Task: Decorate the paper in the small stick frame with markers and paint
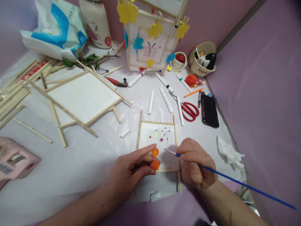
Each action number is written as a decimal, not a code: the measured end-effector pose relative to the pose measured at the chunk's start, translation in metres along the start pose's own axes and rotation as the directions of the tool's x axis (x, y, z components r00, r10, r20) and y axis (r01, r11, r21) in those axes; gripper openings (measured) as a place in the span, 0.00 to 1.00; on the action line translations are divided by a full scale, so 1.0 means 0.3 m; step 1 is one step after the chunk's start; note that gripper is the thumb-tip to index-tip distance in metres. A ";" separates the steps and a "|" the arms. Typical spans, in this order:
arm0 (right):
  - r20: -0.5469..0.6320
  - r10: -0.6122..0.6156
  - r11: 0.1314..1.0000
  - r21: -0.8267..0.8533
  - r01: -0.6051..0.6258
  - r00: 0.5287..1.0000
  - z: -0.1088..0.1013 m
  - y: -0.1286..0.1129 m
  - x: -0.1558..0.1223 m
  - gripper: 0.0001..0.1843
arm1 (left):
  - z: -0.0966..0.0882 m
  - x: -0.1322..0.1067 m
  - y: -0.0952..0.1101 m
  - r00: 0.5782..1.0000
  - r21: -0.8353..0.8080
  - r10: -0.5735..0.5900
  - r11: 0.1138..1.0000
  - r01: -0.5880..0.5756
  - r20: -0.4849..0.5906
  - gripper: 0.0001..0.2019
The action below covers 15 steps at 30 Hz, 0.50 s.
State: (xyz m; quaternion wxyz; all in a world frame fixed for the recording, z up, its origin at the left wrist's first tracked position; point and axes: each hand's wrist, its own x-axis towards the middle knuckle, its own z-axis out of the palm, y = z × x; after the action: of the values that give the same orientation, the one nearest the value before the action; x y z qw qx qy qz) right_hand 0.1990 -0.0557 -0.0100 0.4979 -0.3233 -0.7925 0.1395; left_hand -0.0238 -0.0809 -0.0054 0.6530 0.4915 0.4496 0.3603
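My left hand [134, 168] pinches a small orange paint pot [155, 165] with its lid flipped up, over the lower left of a small wooden frame [177, 138]. In my right hand [196, 161] is a thin blue paintbrush [225, 176], its tip pointing left, a little apart from the paint pot. The frame holds white paper [147, 129] painted with thin stems, green dots and a few coloured flowers. A small orange-red mark shows near the frame's lower right. My left hand hides the frame's lower left corner.
White markers [166, 99], red-handled scissors [190, 111] and a phone [210, 110] lie beyond the frame. Larger stick frames [84, 94] lie at left. A paper lantern [150, 40] with butterfly cutouts stands at the back. Crumpled tissue [229, 152] is at right, a pink box [17, 160] at left.
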 end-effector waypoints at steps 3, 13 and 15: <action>-0.070 0.041 0.999 -0.002 -0.042 0.997 0.013 0.017 0.027 0.10 | 0.003 -0.002 0.004 1.000 -0.017 -0.012 1.000 0.012 -0.007 0.24; 0.020 0.108 0.987 -0.123 -0.105 0.994 0.039 0.031 0.063 0.09 | 0.004 -0.001 0.005 1.000 -0.009 -0.031 0.999 0.031 -0.001 0.25; 0.031 0.118 0.984 -0.140 -0.112 0.993 0.040 0.032 0.063 0.08 | 0.005 -0.004 0.005 0.999 -0.010 -0.033 0.999 0.033 0.002 0.25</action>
State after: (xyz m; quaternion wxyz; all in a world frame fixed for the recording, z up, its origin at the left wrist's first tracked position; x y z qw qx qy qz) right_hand 0.1864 -0.0349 -0.0075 0.4499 -0.3992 -0.7899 0.1194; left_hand -0.0229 -0.0821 -0.0035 0.6620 0.4809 0.4551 0.3511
